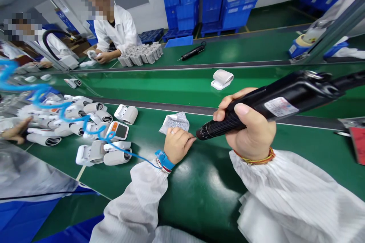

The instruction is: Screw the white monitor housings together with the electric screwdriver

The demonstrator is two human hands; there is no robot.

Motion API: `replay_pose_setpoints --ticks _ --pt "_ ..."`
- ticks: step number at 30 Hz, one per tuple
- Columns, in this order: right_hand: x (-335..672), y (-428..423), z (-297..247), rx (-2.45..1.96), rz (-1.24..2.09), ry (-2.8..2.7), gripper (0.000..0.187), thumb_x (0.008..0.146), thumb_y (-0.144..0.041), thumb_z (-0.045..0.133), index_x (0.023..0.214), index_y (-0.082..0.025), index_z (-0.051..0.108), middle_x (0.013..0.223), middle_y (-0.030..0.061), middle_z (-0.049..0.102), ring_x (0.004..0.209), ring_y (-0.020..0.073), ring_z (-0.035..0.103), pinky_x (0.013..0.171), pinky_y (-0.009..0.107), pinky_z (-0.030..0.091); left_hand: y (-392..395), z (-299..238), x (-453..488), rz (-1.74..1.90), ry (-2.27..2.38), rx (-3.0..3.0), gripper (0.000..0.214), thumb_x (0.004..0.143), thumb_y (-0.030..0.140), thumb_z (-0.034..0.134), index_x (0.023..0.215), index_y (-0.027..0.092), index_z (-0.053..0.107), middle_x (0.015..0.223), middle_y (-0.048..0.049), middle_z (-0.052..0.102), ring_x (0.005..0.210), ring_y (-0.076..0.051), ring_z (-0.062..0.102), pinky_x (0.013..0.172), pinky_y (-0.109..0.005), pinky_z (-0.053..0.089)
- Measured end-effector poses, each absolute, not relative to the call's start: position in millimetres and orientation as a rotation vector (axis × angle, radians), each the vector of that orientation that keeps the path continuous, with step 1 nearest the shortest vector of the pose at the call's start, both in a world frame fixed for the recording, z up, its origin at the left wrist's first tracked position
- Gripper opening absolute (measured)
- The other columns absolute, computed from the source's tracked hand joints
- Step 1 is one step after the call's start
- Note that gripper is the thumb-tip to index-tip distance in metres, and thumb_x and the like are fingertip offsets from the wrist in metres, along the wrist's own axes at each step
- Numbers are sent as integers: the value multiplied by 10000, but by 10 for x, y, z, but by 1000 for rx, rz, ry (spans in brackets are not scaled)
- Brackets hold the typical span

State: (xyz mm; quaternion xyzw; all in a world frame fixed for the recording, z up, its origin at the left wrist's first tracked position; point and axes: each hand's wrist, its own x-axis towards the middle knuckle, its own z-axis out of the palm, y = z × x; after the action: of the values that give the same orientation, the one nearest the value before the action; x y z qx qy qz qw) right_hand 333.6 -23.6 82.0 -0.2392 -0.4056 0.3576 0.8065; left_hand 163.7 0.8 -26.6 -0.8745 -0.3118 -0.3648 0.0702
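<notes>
My right hand point(253, 129) is wrapped around a black electric screwdriver point(268, 102), which is tilted with its nose pointing down and left. The fingers of my left hand point(178, 145) are pinched together at the screwdriver's tip; whatever they hold is too small to make out. Just behind that hand lies a small clear plastic bag point(177, 120) full of tiny metallic pieces, probably screws. A blue wrist strap point(164, 160) with a coiled blue cord point(85, 121) is on my left wrist. To the left lies a white device with an orange-edged screen point(118, 130).
Several white devices with rolled grey cuffs point(95, 152) crowd the left of the green bench. One cuffed device point(222, 79) sits on the green conveyor point(159, 83). A co-worker's hand point(18, 131) reaches in at far left. Across, another screwdriver point(194, 51) lies near a person point(114, 26).
</notes>
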Motion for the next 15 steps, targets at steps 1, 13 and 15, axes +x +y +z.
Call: replay_pose_setpoints --ticks 1,13,15 --pt "3334 -236 817 -511 760 -875 191 673 -282 714 792 -185 600 690 -12 632 463 120 565 466 288 460 11 -265 1634 -1100 -929 -2632 237 953 306 531 784 177 636 725 -14 670 714 -177 513 679 -333 305" --pt "3340 -336 989 -530 800 -795 160 558 -224 688 701 -184 628 613 7 620 422 152 543 393 295 433 -181 -186 1634 -1019 -1130 -2565 364 938 475 496 1051 163 644 947 -77 687 896 -218 582 793 -363 403" --pt "3356 -355 1035 -533 794 -781 143 531 -208 659 668 -188 623 588 5 611 405 155 528 382 303 422 -269 -140 1478 -973 -1325 -2457 537 893 562 520 1226 144 571 1140 -137 636 1051 -273 556 901 -419 409"
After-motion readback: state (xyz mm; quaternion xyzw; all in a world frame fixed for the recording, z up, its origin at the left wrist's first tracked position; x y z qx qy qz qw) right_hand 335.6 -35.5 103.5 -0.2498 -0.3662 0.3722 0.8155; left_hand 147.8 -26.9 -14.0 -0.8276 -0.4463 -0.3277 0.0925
